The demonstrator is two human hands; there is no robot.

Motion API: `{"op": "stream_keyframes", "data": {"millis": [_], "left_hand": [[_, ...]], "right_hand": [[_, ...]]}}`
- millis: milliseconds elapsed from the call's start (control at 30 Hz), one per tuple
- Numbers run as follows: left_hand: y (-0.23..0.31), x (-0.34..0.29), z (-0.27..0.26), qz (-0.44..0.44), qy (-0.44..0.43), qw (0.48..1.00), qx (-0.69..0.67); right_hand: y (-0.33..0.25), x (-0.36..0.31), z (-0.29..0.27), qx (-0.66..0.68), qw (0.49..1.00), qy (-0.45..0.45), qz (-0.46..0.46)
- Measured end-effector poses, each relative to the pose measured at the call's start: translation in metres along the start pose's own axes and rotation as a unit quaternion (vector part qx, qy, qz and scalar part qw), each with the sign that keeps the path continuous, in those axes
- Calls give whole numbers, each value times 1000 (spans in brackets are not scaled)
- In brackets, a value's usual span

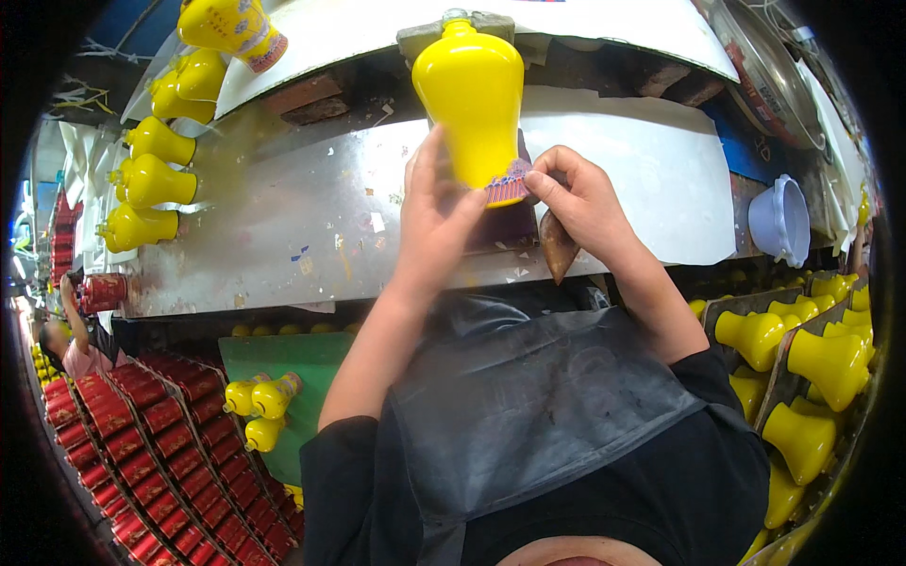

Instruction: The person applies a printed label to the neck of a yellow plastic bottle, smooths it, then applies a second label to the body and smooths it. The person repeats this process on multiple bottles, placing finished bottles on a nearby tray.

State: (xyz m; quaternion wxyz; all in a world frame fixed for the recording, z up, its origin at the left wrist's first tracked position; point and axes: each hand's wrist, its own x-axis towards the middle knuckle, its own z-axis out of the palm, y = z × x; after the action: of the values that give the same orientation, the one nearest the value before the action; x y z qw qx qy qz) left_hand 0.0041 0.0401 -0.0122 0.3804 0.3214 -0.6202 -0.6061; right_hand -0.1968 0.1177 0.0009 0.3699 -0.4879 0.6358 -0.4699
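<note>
The step in hand is apparently being the laying of a patterned strip around the base of a yellow vase. The left hand is gripping the base from the left, partly curled, its thumb touching the strip; the vase is pointing its neck away over the worktop; the right hand is pinching the strip's right end (whether it is also holding the brown pointed tool, I cannot tell). The next move is probably calling for crease-free smoothing.
</note>
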Motion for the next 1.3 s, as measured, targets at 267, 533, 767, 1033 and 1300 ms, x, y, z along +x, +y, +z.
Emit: {"op": "stream_keyframes", "data": {"millis": [267,533,767,1033,1300], "left_hand": [[11,1,9,-13,20,998,-52],[9,2,5,-7,21,999,26],[6,7,17,205,76,885,411],[-3,13,1,213,55,927,303],[-4,7,-9,196,1,914,356]], "right_hand": [[6,-1,1,0,1000,-9,0],[3,3,-1,-41,994,96,-24],[-19,-29,7,-320,898,7,-300],[-8,-38,12,-425,864,15,-270],[-7,-38,11,-379,892,67,-238]]}}
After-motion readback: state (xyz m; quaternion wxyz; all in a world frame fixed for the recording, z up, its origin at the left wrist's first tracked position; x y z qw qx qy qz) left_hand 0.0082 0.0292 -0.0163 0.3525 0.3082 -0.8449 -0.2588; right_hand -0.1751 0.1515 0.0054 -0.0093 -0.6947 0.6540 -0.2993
